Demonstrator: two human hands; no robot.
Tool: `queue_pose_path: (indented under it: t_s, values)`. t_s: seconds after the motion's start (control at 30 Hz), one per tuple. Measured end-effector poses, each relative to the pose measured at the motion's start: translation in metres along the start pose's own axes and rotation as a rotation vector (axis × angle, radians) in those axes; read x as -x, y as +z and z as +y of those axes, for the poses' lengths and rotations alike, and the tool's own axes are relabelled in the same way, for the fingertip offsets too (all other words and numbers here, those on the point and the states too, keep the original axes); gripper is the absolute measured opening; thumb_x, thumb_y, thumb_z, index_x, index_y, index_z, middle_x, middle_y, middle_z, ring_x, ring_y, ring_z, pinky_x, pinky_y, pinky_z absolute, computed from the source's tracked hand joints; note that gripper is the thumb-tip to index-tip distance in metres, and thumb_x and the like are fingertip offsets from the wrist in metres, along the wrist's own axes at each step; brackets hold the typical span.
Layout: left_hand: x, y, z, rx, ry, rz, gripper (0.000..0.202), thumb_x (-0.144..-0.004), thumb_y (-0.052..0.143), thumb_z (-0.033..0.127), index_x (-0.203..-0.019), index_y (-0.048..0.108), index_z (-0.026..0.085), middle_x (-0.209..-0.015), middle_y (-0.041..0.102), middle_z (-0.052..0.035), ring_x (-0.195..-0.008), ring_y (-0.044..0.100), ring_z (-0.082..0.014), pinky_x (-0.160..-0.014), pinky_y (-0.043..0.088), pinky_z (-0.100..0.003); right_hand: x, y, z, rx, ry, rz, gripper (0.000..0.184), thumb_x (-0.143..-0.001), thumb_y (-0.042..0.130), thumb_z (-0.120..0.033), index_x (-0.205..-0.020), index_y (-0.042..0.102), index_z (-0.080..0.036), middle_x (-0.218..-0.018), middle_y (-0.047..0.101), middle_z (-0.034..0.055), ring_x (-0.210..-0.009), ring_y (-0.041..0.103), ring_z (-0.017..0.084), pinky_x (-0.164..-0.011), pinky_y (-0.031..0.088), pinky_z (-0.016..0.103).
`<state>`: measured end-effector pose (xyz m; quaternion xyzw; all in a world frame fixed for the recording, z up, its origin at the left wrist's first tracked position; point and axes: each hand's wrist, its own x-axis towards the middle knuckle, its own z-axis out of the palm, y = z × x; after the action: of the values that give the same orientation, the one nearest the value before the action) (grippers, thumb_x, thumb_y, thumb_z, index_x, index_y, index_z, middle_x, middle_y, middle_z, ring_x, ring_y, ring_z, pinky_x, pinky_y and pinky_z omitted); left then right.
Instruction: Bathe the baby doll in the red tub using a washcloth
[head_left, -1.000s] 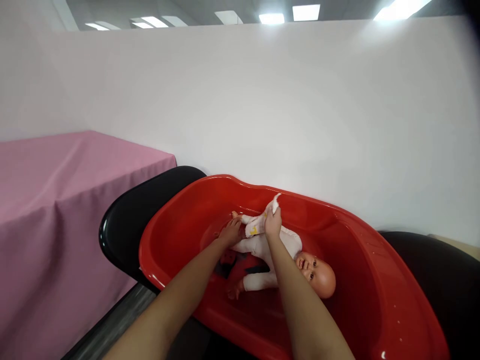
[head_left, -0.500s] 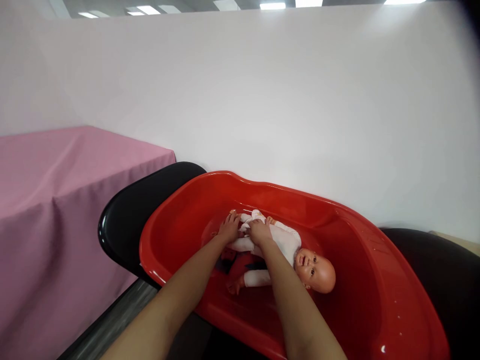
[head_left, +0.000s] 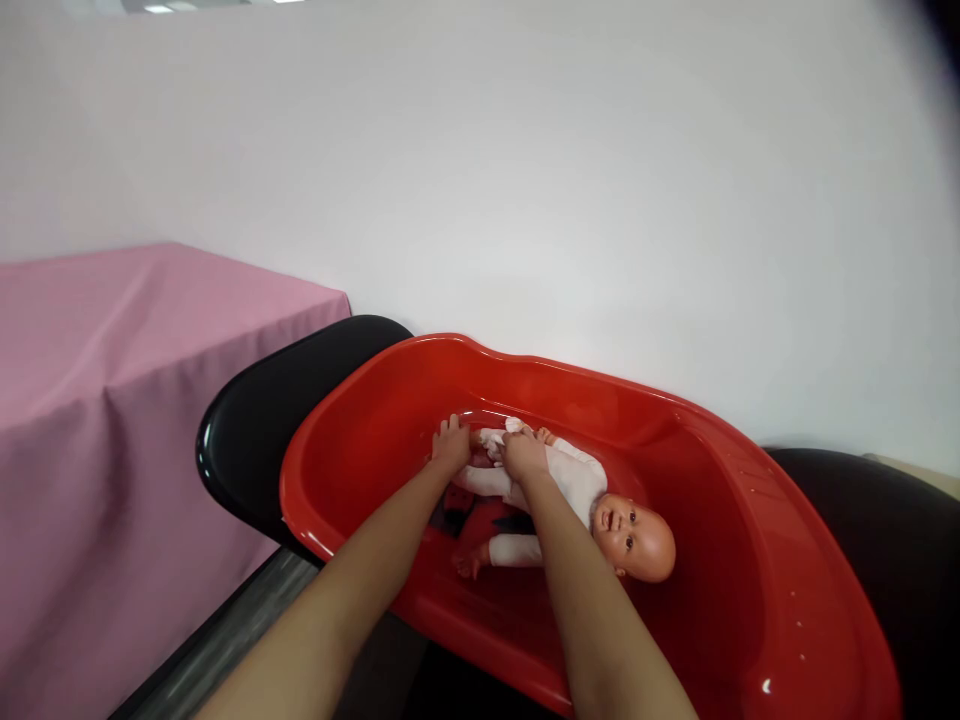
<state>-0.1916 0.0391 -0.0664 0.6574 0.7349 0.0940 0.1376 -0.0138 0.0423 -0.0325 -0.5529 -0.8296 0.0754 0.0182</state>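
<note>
A baby doll [head_left: 577, 482] in white clothing lies on its back in a red baby bath [head_left: 810, 560], its head to the right. My left hand [head_left: 451, 444] is at the doll's feet with its fingers spread, and part of the near leg passes behind my wrist. Over the doll's lower body, my right hand [head_left: 525, 455] is closed with curled fingers on a bunched white cloth [head_left: 493, 443]. Whether this cloth is part of the doll's clothing I cannot tell. Under the doll's legs a dark red and black shape [head_left: 484, 522] shows, partly covered by my right forearm.
Black rounded surfaces extend beyond the bath at the left [head_left: 300, 420] and the right. Further left stands a table under a pink cloth [head_left: 172, 340]. A white wall [head_left: 525, 200] rises right behind the bath.
My left hand has shifted slightly left, away from my right hand, and its fingers are more spread. More white cloth shows between the hands. The camera view has tilted down a little.
</note>
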Motion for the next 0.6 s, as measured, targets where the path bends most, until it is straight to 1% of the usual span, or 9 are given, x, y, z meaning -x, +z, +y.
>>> queue_pose_path:
  t_s: [0.07,0.17,0.23,0.27,0.3,0.37,0.47,0.53,0.6]
  values:
    - [-0.003,0.003,-0.003,0.009,-0.007,-0.023,0.034,-0.102,0.056,0.025,-0.13,0.07,0.014,-0.147,0.052,-0.0237,-0.133,0.055,-0.0421,-0.105,0.051,-0.055,0.001,-0.001,0.004,0.012,0.006,0.033,0.04,-0.11,0.047,-0.034,-0.129,0.076,-0.013,-0.132,0.075,0.0227,-0.138,0.055,0.035,-0.117,0.034,0.049]
    - [-0.007,0.008,-0.009,0.046,0.0,-0.09,0.04,-0.095,0.071,0.031,-0.131,0.069,0.013,-0.141,0.059,-0.0221,-0.126,0.062,-0.0403,-0.102,0.053,-0.05,0.003,-0.003,0.011,0.021,-0.043,0.126,0.036,-0.106,0.053,-0.03,-0.132,0.072,-0.013,-0.135,0.074,0.0214,-0.133,0.058,0.033,-0.118,0.032,0.047]
    - [-0.008,0.012,-0.012,0.062,0.006,-0.111,0.037,-0.096,0.071,0.031,-0.128,0.07,0.013,-0.14,0.063,-0.0219,-0.129,0.062,-0.0418,-0.104,0.052,-0.051,0.004,-0.007,0.015,-0.01,-0.074,0.202,0.032,-0.103,0.056,-0.028,-0.128,0.073,-0.014,-0.131,0.075,0.0189,-0.13,0.06,0.032,-0.119,0.032,0.046]
    - [-0.009,0.013,-0.013,0.065,0.006,-0.112,0.032,-0.098,0.067,0.029,-0.126,0.071,0.013,-0.139,0.064,-0.0224,-0.131,0.06,-0.0431,-0.105,0.051,-0.052,0.004,-0.01,0.016,-0.049,-0.051,0.24,0.029,-0.102,0.057,-0.027,-0.122,0.074,-0.015,-0.126,0.076,0.0177,-0.127,0.061,0.031,-0.117,0.034,0.045]
    - [-0.009,0.013,-0.015,0.068,0.004,-0.109,0.028,-0.1,0.063,0.027,-0.123,0.072,0.013,-0.139,0.064,-0.0231,-0.133,0.06,-0.0441,-0.105,0.05,-0.054,0.003,-0.013,0.015,-0.109,0.008,0.282,0.025,-0.101,0.057,-0.028,-0.115,0.075,-0.016,-0.12,0.077,0.0164,-0.122,0.063,0.03,-0.114,0.037,0.043]
    - [-0.01,0.014,-0.016,0.075,-0.004,-0.1,0.023,-0.101,0.059,0.022,-0.116,0.074,0.013,-0.136,0.066,-0.0247,-0.131,0.061,-0.0455,-0.103,0.05,-0.055,0.0,-0.02,0.012,-0.305,0.197,0.374,0.023,-0.101,0.055,-0.033,-0.102,0.073,-0.019,-0.106,0.077,0.0126,-0.106,0.066,0.028,-0.102,0.045,0.04]
    - [-0.012,0.011,-0.017,0.114,-0.005,-0.059,0.019,-0.096,0.068,0.027,-0.11,0.073,0.014,-0.13,0.068,-0.0243,-0.125,0.064,-0.0446,-0.1,0.052,-0.052,-0.011,-0.033,0.006,-0.759,0.452,0.529,0.031,-0.101,0.049,-0.041,-0.083,0.066,-0.022,-0.081,0.069,0.0039,-0.079,0.062,0.022,-0.08,0.05,0.034]
    - [-0.015,0.008,-0.016,0.168,-0.004,-0.006,0.024,-0.092,0.074,0.033,-0.108,0.071,0.016,-0.125,0.07,-0.0213,-0.117,0.068,-0.04,-0.096,0.053,-0.047,-0.019,-0.042,0.006,-1.089,0.564,0.632,0.032,-0.099,0.05,-0.043,-0.075,0.06,-0.024,-0.069,0.063,0.0009,-0.072,0.058,0.021,-0.071,0.05,0.032]
    - [-0.017,0.004,-0.013,0.225,0.002,0.061,0.026,-0.091,0.076,0.037,-0.106,0.068,0.017,-0.119,0.071,-0.0167,-0.109,0.07,-0.0334,-0.091,0.053,-0.04,-0.025,-0.05,0.01,-1.398,0.63,0.725,0.031,-0.098,0.049,-0.044,-0.078,0.06,-0.023,-0.067,0.061,0.0009,-0.072,0.061,0.022,-0.069,0.054,0.033]
